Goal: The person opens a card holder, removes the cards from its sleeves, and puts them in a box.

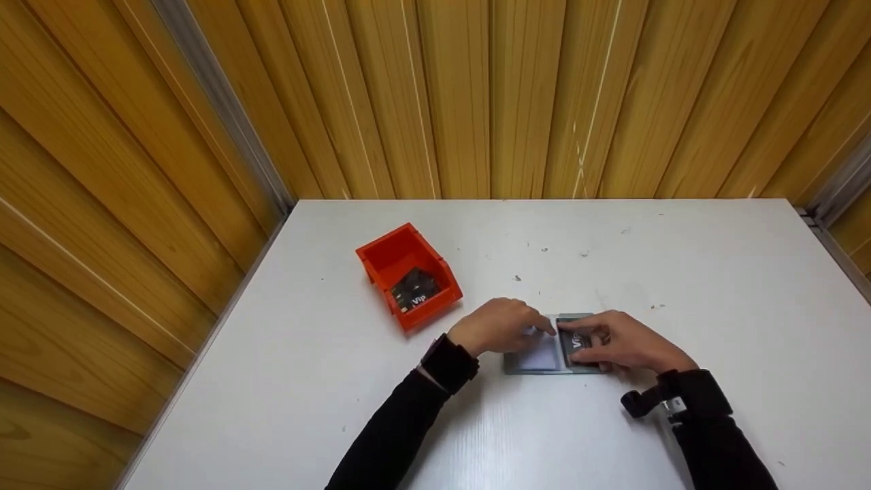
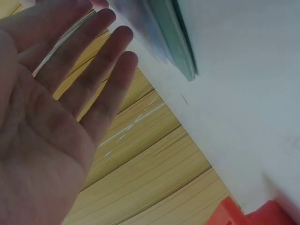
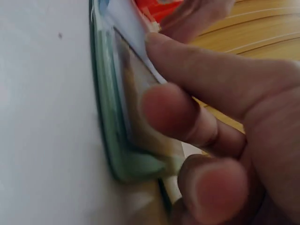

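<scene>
A card holder (image 1: 535, 371) with clear pockets and greenish edges lies spread on the table. Its right side carries a dark card marked "Vip" (image 1: 576, 342), lying flat. The right hand (image 1: 622, 342) reaches over this card, thumb and index fingertips at its left part. Its other fingers (image 3: 220, 187) curl inward above the holder's surface in the right wrist view. Over the holder's left side hovers the left hand (image 1: 503, 327), its index fingertip at the strip between the two sides. In the left wrist view its remaining fingers (image 2: 112, 89) extend straight, with nothing between them.
Up and left of the hands stands a red-orange bin (image 1: 408, 262) with several dark cards (image 1: 415, 289) inside, one also marked "Vip". The white table (image 1: 286, 381) ends at yellow wood-look panels (image 1: 456, 102) behind and to the left.
</scene>
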Available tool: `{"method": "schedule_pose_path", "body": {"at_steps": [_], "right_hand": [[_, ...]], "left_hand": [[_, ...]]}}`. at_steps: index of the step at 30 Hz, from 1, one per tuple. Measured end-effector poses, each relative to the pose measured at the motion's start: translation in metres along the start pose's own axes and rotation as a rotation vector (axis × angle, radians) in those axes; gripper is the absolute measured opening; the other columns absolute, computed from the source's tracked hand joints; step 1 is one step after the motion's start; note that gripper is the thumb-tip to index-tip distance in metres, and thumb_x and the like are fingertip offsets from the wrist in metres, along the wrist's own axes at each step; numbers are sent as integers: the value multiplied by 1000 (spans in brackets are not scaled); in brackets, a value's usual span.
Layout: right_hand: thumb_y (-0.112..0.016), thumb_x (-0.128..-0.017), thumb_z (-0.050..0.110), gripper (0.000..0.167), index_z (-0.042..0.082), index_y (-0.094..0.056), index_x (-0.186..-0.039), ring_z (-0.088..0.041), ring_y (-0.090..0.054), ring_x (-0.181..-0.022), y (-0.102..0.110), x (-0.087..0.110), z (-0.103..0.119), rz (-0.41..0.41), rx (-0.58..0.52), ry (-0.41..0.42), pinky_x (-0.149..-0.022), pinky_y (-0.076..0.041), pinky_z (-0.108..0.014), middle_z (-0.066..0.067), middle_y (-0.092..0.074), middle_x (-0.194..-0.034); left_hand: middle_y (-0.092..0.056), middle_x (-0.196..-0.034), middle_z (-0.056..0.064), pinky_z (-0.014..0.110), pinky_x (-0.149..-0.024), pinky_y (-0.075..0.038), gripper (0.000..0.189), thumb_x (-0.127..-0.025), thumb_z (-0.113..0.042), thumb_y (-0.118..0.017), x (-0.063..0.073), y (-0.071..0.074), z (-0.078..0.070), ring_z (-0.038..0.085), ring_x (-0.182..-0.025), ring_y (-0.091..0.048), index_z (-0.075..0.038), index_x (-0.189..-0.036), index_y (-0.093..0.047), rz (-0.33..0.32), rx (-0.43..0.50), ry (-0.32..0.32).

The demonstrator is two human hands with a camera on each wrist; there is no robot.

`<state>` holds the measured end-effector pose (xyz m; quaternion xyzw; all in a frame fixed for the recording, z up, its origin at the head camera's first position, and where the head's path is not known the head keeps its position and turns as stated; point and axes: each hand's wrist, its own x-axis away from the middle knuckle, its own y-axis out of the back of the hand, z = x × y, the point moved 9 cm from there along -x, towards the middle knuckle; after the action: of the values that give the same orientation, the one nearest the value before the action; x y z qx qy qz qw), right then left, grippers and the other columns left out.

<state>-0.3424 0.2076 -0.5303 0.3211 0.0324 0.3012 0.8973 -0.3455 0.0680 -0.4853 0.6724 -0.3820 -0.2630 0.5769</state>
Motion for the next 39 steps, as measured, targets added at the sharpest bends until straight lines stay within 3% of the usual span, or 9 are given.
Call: {"method": "schedule_pose_path", "body": {"at_steps": [5,10,15,18,22,27,30,35,39], "right_hand": [[-90,-80,32,74,14,-61,-146,-7,-49,-54,9,2,-13,-36,46,-73,-49,-41,-21,3,-55,-65],[-93,-75,32,83,13,-58,-148,-10,-52,-52,13,7,-20,-33,17,-111,-48,-44,-23,1,-56,-65],[-93,-75,25,86,11,-54,-151,-14,-57,-49,15,13,-24,-7,-44,-143,-47,-46,-24,-3,-60,-64],[-93,-76,23,86,10,-53,-151,-14,-57,-49,16,14,-25,4,-62,-154,-47,-46,-23,-4,-62,-64],[-92,-76,22,86,10,-53,-152,-14,-57,-48,17,14,-25,13,-70,-158,-47,-46,-23,-5,-62,-64],[-92,-76,20,86,9,-52,-152,-14,-57,-49,16,14,-28,14,-74,-169,-48,-48,-24,-4,-63,-64],[-92,-77,19,86,8,-51,-152,-14,-57,-49,15,14,-29,16,-83,-175,-48,-48,-24,-4,-63,-64],[-92,-77,18,86,7,-51,-152,-14,-56,-48,14,14,-28,14,-92,-172,-47,-46,-24,-5,-63,-63],[-92,-77,19,86,8,-52,-152,-15,-56,-48,15,14,-27,12,-98,-174,-47,-45,-24,-5,-63,-63]], "left_hand": [[-76,-120,-11,20,-92,-54,33,-99,-15,-69,0,-5,-1,7,-105,-68,-31,-127,-75,28,-80,7],[-77,-116,-10,20,-86,-54,30,-99,-18,-70,1,-7,-1,9,-99,-67,-32,-124,-77,22,-148,0],[-78,-112,-7,19,-85,-54,30,-99,-19,-69,-2,-7,0,9,-93,-66,-30,-127,-75,-23,-98,54],[-76,-117,-3,19,-93,-53,37,-100,-19,-69,-8,-10,-4,9,-98,-65,-22,-136,-70,-66,65,98],[-70,-133,2,20,-103,-49,53,-101,-24,-68,-14,-19,-7,7,-113,-63,-9,-150,-54,-94,423,197],[-67,-137,10,25,-99,-52,58,-99,-27,-69,-9,-29,2,13,-120,-64,-3,-150,-51,-189,872,449],[-66,-135,11,32,-103,-52,58,-97,-26,-71,-3,-32,5,16,-120,-62,-1,-146,-54,-254,1069,564],[-65,-127,9,37,-100,-49,56,-91,-24,-72,2,-34,5,18,-109,-58,4,-138,-58,-292,1239,642],[-69,-112,8,31,-85,-49,43,-89,-23,-72,3,-32,8,19,-99,-60,3,-124,-69,-264,1225,619]]}}
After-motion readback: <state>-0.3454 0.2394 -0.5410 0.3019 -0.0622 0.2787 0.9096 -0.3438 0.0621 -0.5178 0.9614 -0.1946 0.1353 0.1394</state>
